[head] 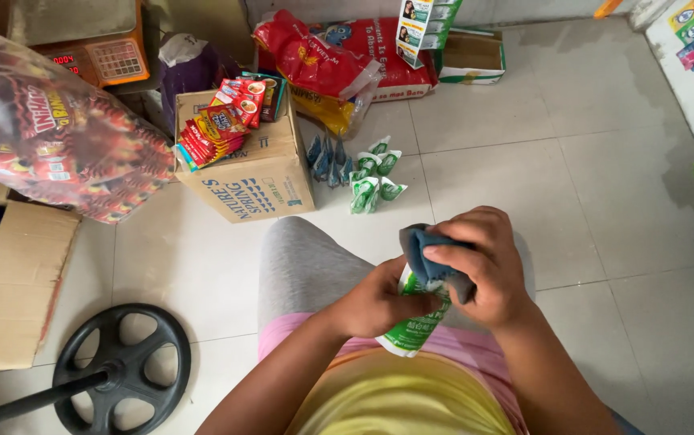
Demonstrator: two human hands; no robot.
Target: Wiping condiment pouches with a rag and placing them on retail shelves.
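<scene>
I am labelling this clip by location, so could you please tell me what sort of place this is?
Probably a small grocery shop or its stock corner: a weighing scale, a cardboard box topped with red sachets, and green and white sachets spread on the tiled floor.

Left hand [379, 302] and right hand [484, 266] together before torso, fingers curled, forearms bent inward.

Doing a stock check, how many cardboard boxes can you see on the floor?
3: a brown box topped with red packets, a flattened-looking brown box at left, and an open green-trimmed box at top. Others may be hidden.
</scene>
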